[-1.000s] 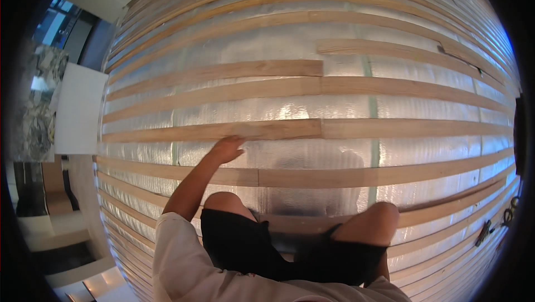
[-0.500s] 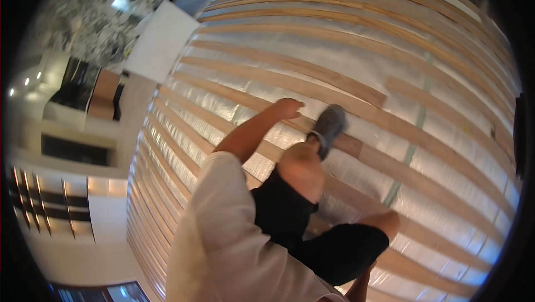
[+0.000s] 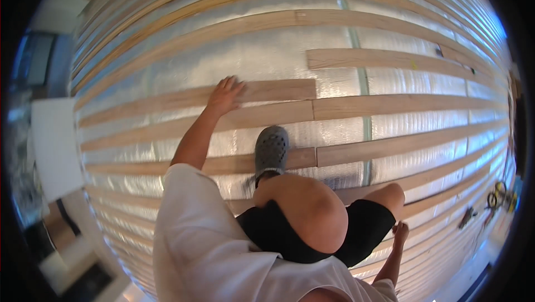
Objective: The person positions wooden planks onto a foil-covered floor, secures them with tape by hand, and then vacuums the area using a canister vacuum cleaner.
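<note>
Wooden batten (image 3: 262, 91) under our flat, spread-fingered left hand (image 3: 224, 94) could slide on slick foil underlay (image 3: 267, 56); right hand (image 3: 399, 234) hangs loosely open.

Bright daylight, foil glare, fisheye-bent edges, dark corners

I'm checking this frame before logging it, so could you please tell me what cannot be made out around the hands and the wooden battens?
- Head view: the left hand lies flat on a wooden batten; its palm side is hidden.
- Right hand: partly hidden by the thigh; any grip unclear.
- Tools at the right rim: too small and distorted to identify.
- Grey clog: its heel is hidden by the knee.
</note>
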Motion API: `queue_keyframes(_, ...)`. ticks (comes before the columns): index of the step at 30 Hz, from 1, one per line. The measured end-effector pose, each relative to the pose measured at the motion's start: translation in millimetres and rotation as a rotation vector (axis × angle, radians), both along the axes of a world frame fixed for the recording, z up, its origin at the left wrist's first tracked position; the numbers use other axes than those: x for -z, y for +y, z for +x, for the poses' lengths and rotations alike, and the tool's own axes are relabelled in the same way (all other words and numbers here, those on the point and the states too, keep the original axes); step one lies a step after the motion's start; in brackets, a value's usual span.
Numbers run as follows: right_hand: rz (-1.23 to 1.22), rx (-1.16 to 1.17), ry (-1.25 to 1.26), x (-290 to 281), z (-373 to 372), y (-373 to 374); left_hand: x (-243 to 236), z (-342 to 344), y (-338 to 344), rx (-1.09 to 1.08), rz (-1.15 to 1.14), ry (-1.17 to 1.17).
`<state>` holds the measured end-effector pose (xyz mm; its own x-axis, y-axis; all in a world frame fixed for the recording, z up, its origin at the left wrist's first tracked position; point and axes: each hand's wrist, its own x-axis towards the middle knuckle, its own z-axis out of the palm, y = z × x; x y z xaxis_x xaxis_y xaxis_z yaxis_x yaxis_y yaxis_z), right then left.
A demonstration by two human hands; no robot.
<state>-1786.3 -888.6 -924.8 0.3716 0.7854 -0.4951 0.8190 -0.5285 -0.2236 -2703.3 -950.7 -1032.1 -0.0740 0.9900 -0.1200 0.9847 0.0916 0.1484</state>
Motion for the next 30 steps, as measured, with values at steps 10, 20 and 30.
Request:
queue_keyframes(10,0.383,-0.151,0.421,-27,-193,124,-24,-75,79,0.060,0.014,-0.116)
queue_keyframes(20,0.409,-1.087,0.226,71,-571,265,2,-90,82,0.002,-0.028,-0.096)
queue_keyframes(30,0.454,-1.538,0.406,99,-687,288,-11,-153,25,-0.176,0.141,-0.060)
